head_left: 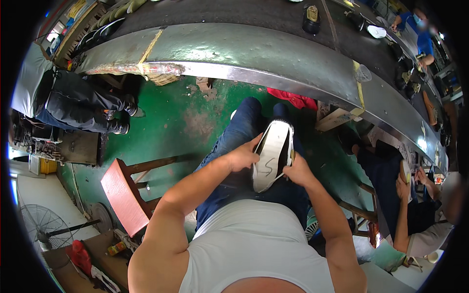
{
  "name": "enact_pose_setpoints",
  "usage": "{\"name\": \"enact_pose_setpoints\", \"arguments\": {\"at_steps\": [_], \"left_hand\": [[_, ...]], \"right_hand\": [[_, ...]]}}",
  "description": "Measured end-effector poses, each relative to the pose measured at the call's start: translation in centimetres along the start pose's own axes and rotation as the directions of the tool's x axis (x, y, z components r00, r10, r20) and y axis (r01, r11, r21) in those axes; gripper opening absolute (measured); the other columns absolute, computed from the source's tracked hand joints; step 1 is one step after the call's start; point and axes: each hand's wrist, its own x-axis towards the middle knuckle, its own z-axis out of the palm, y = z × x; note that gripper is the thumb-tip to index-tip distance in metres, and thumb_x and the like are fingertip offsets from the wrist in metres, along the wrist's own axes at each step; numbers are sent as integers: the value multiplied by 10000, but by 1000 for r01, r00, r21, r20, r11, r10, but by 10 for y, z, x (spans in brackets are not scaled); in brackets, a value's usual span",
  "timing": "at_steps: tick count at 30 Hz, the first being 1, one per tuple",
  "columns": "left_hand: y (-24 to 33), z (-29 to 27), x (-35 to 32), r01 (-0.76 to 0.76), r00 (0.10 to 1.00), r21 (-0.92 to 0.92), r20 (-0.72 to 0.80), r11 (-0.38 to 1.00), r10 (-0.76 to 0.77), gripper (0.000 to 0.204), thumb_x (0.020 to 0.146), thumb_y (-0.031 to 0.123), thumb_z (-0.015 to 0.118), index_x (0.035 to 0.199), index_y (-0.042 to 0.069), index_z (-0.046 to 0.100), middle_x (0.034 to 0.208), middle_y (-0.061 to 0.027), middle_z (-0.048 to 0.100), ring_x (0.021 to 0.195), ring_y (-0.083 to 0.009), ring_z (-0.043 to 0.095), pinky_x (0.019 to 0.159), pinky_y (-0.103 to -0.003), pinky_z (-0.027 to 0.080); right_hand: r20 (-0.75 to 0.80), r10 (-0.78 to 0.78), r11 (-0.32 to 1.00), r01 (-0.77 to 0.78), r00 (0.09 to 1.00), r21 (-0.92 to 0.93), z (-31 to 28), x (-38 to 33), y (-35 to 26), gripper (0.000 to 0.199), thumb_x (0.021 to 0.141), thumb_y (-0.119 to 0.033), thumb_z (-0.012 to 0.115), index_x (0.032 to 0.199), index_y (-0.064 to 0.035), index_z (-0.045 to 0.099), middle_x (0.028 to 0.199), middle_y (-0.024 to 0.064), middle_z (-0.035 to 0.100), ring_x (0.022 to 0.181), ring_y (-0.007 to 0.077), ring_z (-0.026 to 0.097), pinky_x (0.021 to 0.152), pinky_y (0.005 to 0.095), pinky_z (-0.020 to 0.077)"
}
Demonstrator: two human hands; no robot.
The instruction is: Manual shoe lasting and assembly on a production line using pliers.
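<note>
Over my lap lies a shoe upper point(268, 163) with its pale underside facing up and a dark hand-drawn mark on it. A dark gap runs along part of its edge, and the rim is dark at the far end. My left hand point(244, 155) is closed on its left edge, thumb on top. On the opposite side, my right hand point(299, 171) grips the right edge, where a thin pale strip shows beside the thumb. The fingers beneath are hidden. Under the shoe are my legs in blue jeans point(229, 139).
A metal-edged conveyor bench point(215, 49) curves across ahead, carrying a dark shoe point(311, 20). To my left are a reddish stool point(124, 195), a standing person point(83, 97) and a fan point(44, 229). A seated co-worker point(415, 205) handles a shoe at right. Red cloth point(293, 97) lies under the bench.
</note>
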Motion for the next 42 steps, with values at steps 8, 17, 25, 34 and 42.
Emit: {"name": "enact_pose_setpoints", "arguments": {"at_steps": [8,17,25,34,42], "left_hand": [[-45,22,17,-124,989,-204,58,971,138,943,755,-81,610,1580,27,166,1455,-136,467,1362,-226,440,1151,-357,316],[-47,32,12,-200,966,-253,107,946,233,1013,790,49,618,1598,59,7,1552,-147,346,1426,-251,360,1186,-374,263],[-35,47,23,1,950,-660,-234,751,-207,643,1069,514,282,1542,84,350,1513,-120,455,1353,-246,465,1107,-408,387],[-52,35,54,2,782,220,-608,976,136,550,1081,386,321,1356,-34,547,1197,-274,647,1141,-385,611,982,-399,472],[-47,39,44,-324,701,641,-331,696,632,495,1057,259,402,1507,55,370,1358,-331,521,1148,-481,585,986,-458,489]], "right_hand": [[23,31,949,-22,999,-316,-53,-72,-18,373,922,-175,628,1198,63,554,907,191,692,822,341,699,758,399,549],[227,-256,517,331,940,-789,-42,-57,-47,481,881,-123,636,1294,97,527,1065,230,675,1039,399,635,836,472,534],[398,52,797,201,916,-569,-28,-41,-56,291,891,-245,646,966,34,609,874,262,670,868,444,652,782,517,510],[318,-4,868,161,948,-470,-40,-36,-43,349,893,-161,623,1157,61,564,985,287,654,943,449,638,871,490,502],[53,-216,721,196,975,-664,-36,-2,-8,282,893,-139,640,1114,28,592,937,227,666,857,375,674,781,457,540]]}}
